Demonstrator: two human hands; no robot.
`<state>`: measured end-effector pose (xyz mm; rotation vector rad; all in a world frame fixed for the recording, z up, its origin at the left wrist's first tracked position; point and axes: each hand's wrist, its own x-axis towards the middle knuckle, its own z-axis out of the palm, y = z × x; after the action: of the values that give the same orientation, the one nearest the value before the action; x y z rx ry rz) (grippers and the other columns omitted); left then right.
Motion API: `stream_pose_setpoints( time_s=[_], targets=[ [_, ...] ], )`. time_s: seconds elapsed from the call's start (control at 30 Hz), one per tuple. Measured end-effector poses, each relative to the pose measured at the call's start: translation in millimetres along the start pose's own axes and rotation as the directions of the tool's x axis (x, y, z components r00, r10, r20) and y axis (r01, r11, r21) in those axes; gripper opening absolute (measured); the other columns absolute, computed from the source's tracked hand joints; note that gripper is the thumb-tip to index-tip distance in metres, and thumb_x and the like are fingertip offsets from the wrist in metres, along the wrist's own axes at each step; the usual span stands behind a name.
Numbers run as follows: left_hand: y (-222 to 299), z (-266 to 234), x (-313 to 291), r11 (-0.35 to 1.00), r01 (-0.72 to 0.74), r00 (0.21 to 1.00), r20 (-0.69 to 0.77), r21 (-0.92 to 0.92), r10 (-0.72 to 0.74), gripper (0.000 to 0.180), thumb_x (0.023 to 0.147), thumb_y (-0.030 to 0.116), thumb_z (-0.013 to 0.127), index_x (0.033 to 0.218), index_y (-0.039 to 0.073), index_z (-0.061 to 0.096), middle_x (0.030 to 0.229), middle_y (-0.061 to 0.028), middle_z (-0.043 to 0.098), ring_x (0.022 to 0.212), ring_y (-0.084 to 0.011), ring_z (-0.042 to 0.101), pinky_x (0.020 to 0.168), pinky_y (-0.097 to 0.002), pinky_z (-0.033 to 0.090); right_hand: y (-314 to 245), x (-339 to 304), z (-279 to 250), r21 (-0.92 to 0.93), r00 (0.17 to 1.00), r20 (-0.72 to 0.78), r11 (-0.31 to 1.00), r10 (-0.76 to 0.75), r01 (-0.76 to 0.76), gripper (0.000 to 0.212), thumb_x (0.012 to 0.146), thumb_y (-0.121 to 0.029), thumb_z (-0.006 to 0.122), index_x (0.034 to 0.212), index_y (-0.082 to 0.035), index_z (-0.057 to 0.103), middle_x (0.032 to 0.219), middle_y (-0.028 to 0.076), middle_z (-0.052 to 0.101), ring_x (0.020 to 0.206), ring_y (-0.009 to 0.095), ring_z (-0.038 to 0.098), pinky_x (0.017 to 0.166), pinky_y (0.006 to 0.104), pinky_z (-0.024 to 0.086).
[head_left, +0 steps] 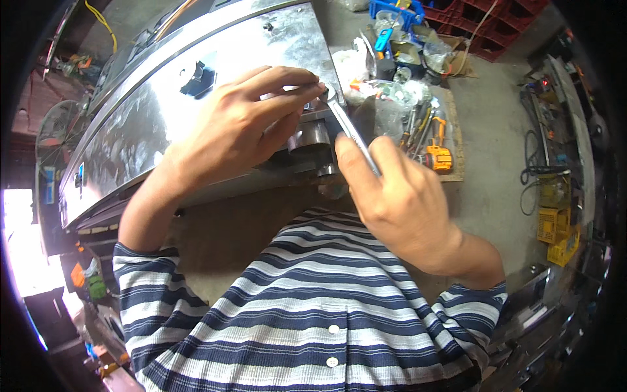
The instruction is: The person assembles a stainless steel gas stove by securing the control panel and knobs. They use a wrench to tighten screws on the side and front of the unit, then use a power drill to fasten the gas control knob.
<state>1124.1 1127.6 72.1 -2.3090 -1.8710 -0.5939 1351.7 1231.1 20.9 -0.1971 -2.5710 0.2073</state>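
Note:
My right hand (401, 202) is wrapped round the handle of a silver wrench (349, 125), which slants up and left to the corner of a shiny metal machine casing (130, 140). At the wrench's head, the fingertips of my left hand (241, 117) are pressed together on it. The fastener under the head is hidden by those fingers. Just below, a round metal cylinder (309, 138) sticks out from the casing's end, with a smaller one (326, 170) beneath it. A dark knob-like part (197, 78) is on the casing's top, left of my left hand.
Right of the casing, a board on the floor carries an orange power tool (439, 157), several hand tools (415, 127), plastic bags (398, 95) and a blue crate (395, 12). Red crates (490, 26) stand behind. Yellow crates (555, 228) and a black cable (530, 140) are at far right.

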Motion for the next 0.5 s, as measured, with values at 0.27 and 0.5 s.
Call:
stream_pose_setpoints(
  time_s=[0.27,0.5],
  targets=[
    [-19,11,65,0.934,-0.345,0.925,0.202,0.090,0.322,0.037,0.085,0.002,0.070,0.121,0.009,0.075,0.115,-0.0103,0.066,0.105,-0.0313,0.068,0.092,-0.0426,0.058,28,1,-9,-0.077,0.944,0.101,0.944,-0.313,0.321,0.028,0.082,-0.011,0.066,0.108,0.002,0.065,0.085,0.008,0.057,0.076,0.022,0.066,0.067,0.0344,0.056],
    [-9,-8,137,0.982,-0.157,0.695,0.718,0.104,0.035,0.027,0.098,0.013,0.057,0.109,-0.001,0.078,0.099,-0.0235,0.069,0.089,-0.0355,0.069,0.078,-0.0477,0.054,31,78,0,0.064,0.752,0.392,0.831,-0.531,0.553,0.015,0.089,-0.011,0.064,0.092,0.001,0.071,0.092,0.018,0.075,0.082,0.031,0.078,0.067,0.0412,0.062]
  ],
)
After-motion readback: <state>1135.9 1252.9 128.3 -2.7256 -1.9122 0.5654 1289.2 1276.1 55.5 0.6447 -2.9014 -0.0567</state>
